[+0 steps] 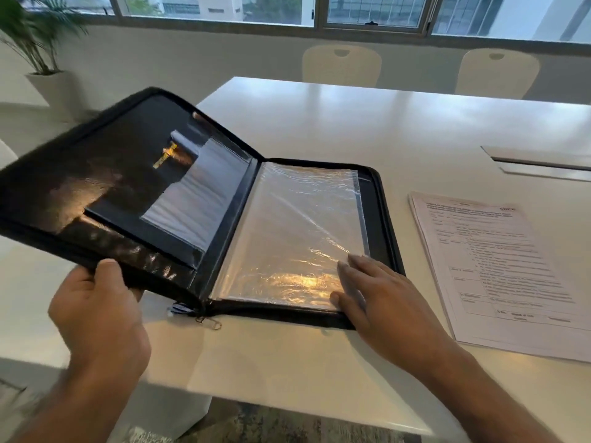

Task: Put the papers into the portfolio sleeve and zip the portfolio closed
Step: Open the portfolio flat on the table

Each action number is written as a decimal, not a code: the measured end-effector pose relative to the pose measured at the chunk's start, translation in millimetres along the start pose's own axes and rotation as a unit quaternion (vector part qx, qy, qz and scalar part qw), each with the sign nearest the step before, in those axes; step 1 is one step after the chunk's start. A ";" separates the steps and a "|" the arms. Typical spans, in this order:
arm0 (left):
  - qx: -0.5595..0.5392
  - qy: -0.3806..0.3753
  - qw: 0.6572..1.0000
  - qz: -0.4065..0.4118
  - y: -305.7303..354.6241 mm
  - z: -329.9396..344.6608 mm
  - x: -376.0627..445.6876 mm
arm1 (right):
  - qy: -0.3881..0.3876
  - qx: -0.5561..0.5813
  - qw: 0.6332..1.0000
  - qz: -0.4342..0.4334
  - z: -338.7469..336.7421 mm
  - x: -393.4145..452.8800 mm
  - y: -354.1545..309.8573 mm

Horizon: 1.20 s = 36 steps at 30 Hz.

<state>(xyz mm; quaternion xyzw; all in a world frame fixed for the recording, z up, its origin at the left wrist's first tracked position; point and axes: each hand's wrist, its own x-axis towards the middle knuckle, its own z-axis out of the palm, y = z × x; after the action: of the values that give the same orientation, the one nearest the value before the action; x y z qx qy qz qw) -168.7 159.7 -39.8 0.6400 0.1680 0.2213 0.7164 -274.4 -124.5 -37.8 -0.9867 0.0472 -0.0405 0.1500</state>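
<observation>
A black zip portfolio (105,199) lies open at the table's near left corner. Its left cover is lifted off the table, and my left hand (96,305) grips that cover's near edge, thumb on top. The right half lies flat with a stack of clear plastic sleeves (287,231) on it. My right hand (374,292) rests flat on the sleeves' near right corner, fingers spread. A stack of printed papers (499,270) lies on the table to the right of the portfolio, apart from both hands. The zipper pull (208,321) hangs at the spine's near end.
The white table (351,129) has a cable hatch (540,161) at the right. Two pale chairs (342,65) stand along its far side under the windows. A potted plant (35,43) stands at the far left. The table's near edge runs just below my forearms.
</observation>
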 end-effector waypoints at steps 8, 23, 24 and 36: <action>-0.003 0.004 0.990 -0.138 -16.6 -14.0 20.4 | -0.005 -0.001 1.000 -0.008 -1.7 0.0 -0.9; 0.357 -0.269 0.830 0.334 8.6 23.5 -33.2 | 0.027 0.034 0.998 -0.034 2.0 -1.6 6.3; 0.351 -0.294 0.827 0.327 12.9 32.4 -37.9 | 0.034 0.048 0.998 -0.031 1.0 -2.2 8.1; 0.322 -0.532 0.762 0.182 38.7 136.8 -97.3 | 0.178 0.161 0.955 0.177 -49.1 -10.4 94.8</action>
<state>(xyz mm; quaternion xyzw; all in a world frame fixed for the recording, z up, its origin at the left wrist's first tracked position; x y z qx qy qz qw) -183.2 -4.1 11.4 0.8668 -0.2980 -0.0952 0.3884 -297.0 -227.9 -20.2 -0.9023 0.2398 -0.1949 0.3005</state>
